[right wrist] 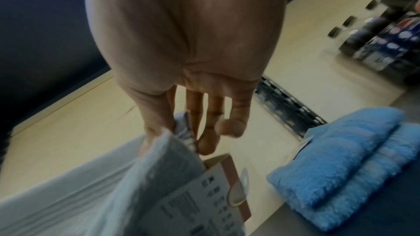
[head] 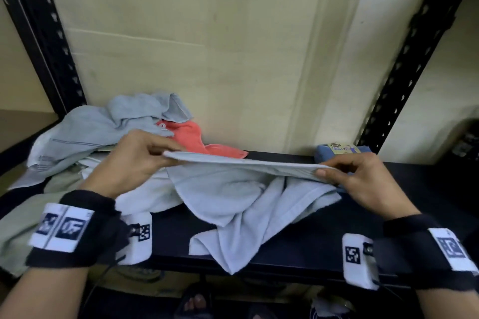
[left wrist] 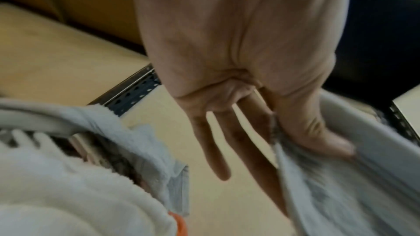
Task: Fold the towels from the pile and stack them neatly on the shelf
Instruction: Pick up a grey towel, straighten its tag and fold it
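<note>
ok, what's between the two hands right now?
In the head view, the taut top edge of the pale blue towel spans from left hand to right hand; each pinches a corner, the rest drapes onto the shelf.

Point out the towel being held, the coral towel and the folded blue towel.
light blue towel (head: 233, 189): head view, hanging middle.
coral towel (head: 191, 137): head view, exposed part in the pile.
folded blue towel (right wrist: 336, 159): right wrist view, top fold.

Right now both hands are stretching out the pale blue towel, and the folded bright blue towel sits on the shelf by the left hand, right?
Nearly. The folded blue towel sits by the right hand, not the left hand. The head view shows it. Both hands do stretch the pale towel over the shelf.
</note>
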